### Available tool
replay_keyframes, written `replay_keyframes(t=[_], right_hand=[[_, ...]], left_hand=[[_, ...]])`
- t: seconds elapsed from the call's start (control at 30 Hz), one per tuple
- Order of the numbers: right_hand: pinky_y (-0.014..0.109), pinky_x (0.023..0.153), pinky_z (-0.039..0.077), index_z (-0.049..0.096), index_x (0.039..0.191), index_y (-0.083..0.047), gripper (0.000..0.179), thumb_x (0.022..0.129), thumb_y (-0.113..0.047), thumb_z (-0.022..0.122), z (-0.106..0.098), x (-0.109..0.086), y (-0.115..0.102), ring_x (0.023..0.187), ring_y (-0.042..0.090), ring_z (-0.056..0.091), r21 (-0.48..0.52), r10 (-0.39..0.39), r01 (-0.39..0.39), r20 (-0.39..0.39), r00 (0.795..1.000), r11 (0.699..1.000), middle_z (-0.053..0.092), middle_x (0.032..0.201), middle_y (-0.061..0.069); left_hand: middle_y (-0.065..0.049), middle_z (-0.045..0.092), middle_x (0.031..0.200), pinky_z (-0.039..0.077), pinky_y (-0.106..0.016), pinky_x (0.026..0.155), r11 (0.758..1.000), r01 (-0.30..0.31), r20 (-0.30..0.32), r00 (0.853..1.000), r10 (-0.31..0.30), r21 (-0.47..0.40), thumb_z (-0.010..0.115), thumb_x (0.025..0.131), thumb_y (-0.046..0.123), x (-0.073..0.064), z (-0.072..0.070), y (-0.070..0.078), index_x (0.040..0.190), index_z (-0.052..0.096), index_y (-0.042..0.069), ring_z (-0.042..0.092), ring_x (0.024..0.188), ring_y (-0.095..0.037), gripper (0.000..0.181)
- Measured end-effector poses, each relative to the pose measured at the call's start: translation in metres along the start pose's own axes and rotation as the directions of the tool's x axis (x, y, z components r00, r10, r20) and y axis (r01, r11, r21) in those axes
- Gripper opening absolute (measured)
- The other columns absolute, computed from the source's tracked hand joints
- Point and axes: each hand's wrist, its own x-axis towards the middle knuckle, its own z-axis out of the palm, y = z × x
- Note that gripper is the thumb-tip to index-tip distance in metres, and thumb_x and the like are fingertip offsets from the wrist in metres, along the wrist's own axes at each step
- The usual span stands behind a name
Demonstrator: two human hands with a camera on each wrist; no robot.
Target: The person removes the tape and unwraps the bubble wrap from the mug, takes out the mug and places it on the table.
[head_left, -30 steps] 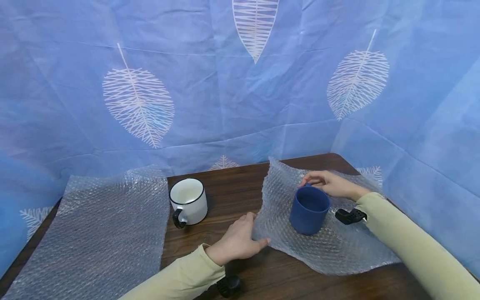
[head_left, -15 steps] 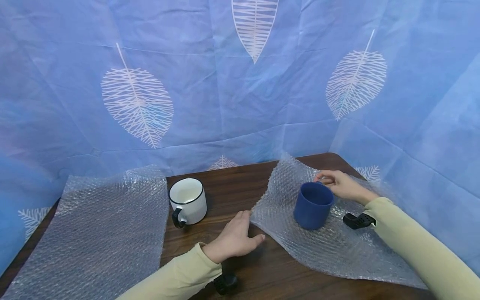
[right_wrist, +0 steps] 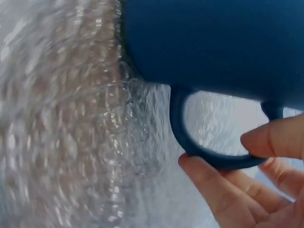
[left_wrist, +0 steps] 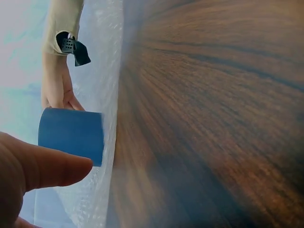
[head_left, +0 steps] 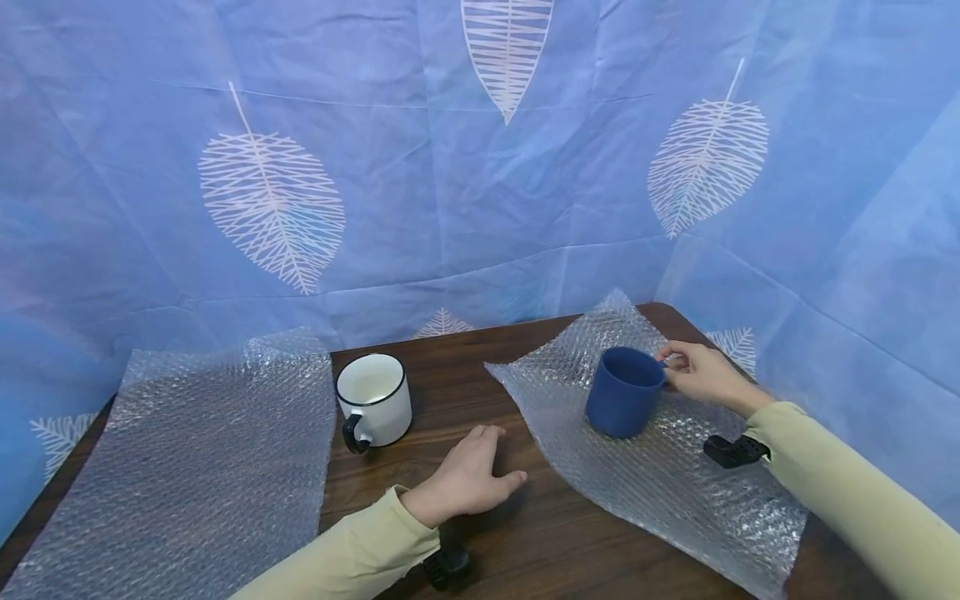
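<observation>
A dark blue mug (head_left: 624, 396) stands upright on a sheet of bubble wrap (head_left: 600, 467) at the right of the table. My right hand (head_left: 707, 377) pinches its handle (right_wrist: 178, 118) between thumb and fingers, as the right wrist view shows. My left hand (head_left: 468, 475) hovers at or rests on the table left of that sheet, apart from it, fingers relaxed and thumb out, holding nothing. In the left wrist view its thumb (left_wrist: 52, 166) overlaps the blue mug (left_wrist: 71, 130) only by line of sight. Left of my left hand stands a white mug (head_left: 378, 412) with black rim and handle.
A second bubble wrap sheet (head_left: 202, 467) covers the left of the brown wooden table (head_left: 450, 367). Blue cloth with white leaf prints (head_left: 420, 167) hangs behind and to the right. The right sheet's back corner lifts near the table's far edge.
The bubble wrap under the blue mug has turned clockwise, its left corner sliding away from my left hand. The mug's handle has swung from the back to the right, with my right hand on it.
</observation>
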Motion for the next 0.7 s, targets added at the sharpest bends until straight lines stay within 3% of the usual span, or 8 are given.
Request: replay_keyframes(t=[0.2,0.4,0.5,0.7], right_hand=[[0.037,0.066,0.051,0.055,0.112,0.003,0.031,0.094,-0.022,0.054,-0.004,-0.006,0.000,0.075,0.020,0.068,-0.005,0.059,-0.059,-0.039,0.998,0.998,0.069,0.100,0.022],[0.036,0.064,0.053,0.057,0.095,0.002,0.020,0.090,-0.017,0.054,-0.006,-0.017,-0.005,0.066,0.019,0.067,-0.014,0.063,-0.064,-0.046,0.997,0.998,0.067,0.081,0.013],[0.035,0.067,0.057,0.058,0.093,0.002,0.019,0.090,-0.016,0.054,-0.007,-0.023,-0.005,0.070,0.019,0.068,0.069,0.089,-0.090,0.025,0.996,0.994,0.067,0.081,0.009],[0.034,0.079,0.057,0.059,0.112,0.008,0.036,0.099,-0.025,0.053,-0.014,-0.032,-0.006,0.090,0.019,0.068,0.203,0.056,-0.103,0.221,0.974,0.974,0.069,0.100,0.011]], left_hand=[[-0.020,0.052,0.129,0.043,-0.050,0.099,1.000,0.002,-0.009,1.000,-0.002,0.003,0.067,0.088,0.029,-0.002,-0.001,-0.005,0.130,0.048,-0.006,0.051,0.120,-0.038,0.058],[-0.020,0.053,0.127,0.043,-0.051,0.097,1.000,0.002,-0.015,1.000,-0.002,0.006,0.067,0.088,0.029,-0.008,-0.005,-0.010,0.129,0.050,-0.006,0.052,0.119,-0.037,0.056],[-0.020,0.055,0.124,0.044,-0.051,0.095,1.000,-0.009,-0.022,1.000,0.010,0.019,0.068,0.087,0.030,-0.012,-0.007,-0.012,0.126,0.051,-0.006,0.054,0.116,-0.037,0.055],[-0.020,0.054,0.125,0.044,-0.052,0.095,1.000,0.002,-0.040,0.999,-0.001,0.029,0.068,0.087,0.030,-0.018,-0.014,-0.017,0.125,0.052,-0.005,0.054,0.116,-0.038,0.053]])
